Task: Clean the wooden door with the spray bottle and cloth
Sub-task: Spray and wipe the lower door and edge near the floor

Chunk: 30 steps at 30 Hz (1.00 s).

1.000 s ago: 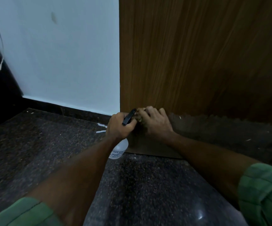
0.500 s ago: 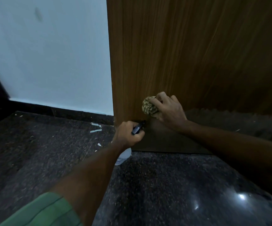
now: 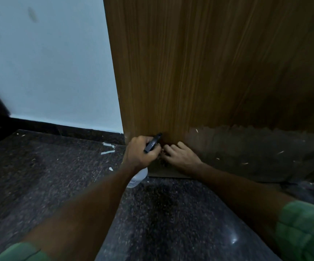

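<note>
Two hands low at door foot: left hand point(image 3: 140, 154) grips spray bottle point(image 3: 139, 178), black nozzle aimed at wooden door point(image 3: 199, 72); right hand point(image 3: 180, 157), half second ago higher with cloth showing, now dropped beside left, fingers curled, cloth hidden, grip unclear. White wall point(image 3: 49, 63) left, speckled dark stone floor point(image 3: 161, 213), paint flecks point(image 3: 107, 152)

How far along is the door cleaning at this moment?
Done: cannot tell; the door shows no clear wet or wiped patch. In hand: the left hand grips the spray bottle, its black nozzle at the door's bottom corner; the right hand presses low on the door beside it, the cloth mostly hidden beneath. Left: the scuffed lower band with pale flecks to the right, and everything above.
</note>
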{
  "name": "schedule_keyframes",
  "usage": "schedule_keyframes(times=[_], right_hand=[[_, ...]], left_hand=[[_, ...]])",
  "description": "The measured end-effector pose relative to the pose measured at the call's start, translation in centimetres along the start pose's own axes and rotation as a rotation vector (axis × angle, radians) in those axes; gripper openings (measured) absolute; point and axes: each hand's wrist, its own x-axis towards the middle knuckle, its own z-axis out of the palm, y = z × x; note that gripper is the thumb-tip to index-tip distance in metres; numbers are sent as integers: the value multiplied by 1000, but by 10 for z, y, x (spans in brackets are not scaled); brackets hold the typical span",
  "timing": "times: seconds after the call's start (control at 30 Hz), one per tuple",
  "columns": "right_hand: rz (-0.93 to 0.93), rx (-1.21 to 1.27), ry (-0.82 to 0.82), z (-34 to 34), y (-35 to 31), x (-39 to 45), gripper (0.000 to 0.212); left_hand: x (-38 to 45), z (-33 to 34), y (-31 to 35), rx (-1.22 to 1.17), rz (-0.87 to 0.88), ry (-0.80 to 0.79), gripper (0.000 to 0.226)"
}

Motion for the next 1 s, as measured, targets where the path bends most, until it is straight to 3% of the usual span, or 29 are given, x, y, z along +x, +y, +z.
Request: schedule_keyframes(times=[0.07,0.23,0.3,0.4,0.47,0.53,0.67,0.7,0.83,0.87,0.93,1.0], right_hand=[[52,15,-3,-5,3,1,28],[541,60,209,-50,37,7,46],[495,1,198,-49,51,-10,44],[179,-46,11,-30,48,-50,30],[67,-53,-95,-27,44,-66,29],[120,-57,-83,-37,48,-62,26],[628,47,101,-71,66,-36,54],[657,58,123,-73,69,-36,55],[277,-7,-79,-50,61,-74,35],[223,-6,-151,-44,59,-84,39],[221,0,-271,-47,58,-90,45],[309,34,-193,-60,62,-79,37]], left_hand=[[4,-1,4,8,-1,9,41],[10,5,20,7,-18,61,49],[12,12,29,11,-10,23,49],[16,21,41,-7,17,-45,41],[18,25,53,-17,26,-69,37],[20,30,66,-33,37,-71,37],[27,38,79,-39,34,-24,41],[29,39,80,-54,24,-15,41],[32,48,86,-53,17,-9,36],[31,51,87,-45,20,-24,35],[31,60,89,-40,32,-36,34],[32,66,91,-68,17,-41,33]])
